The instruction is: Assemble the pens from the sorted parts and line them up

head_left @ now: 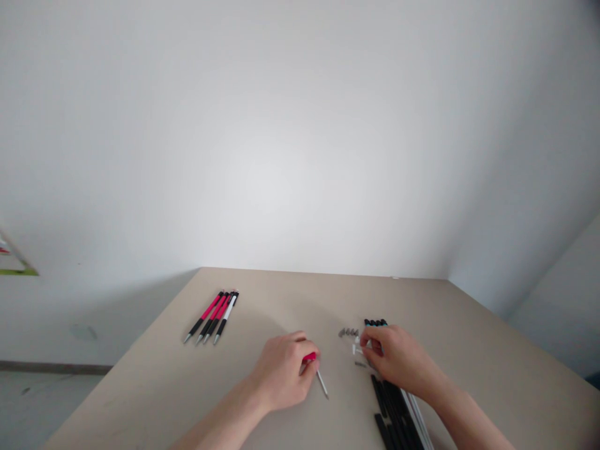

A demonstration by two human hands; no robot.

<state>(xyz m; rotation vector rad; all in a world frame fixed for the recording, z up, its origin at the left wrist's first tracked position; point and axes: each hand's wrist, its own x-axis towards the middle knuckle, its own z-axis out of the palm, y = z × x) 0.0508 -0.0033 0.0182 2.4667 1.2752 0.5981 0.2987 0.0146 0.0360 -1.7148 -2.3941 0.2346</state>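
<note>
Fingers of the left hand [285, 369] pinch a red pen [310, 357]; its thin tip pokes out below them, slanting right. Right hand [398, 356] fingers curl onto small white bits [359, 349] nearby, but I cannot tell if they grip.

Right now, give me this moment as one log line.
left hand: grips red pen | right hand: touching white parts | four pens: side by side, left | black barrels: by right wrist

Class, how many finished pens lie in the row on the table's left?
4 pens lie side by side: three red, then a white pen at the right end. None seems hidden there.
</note>
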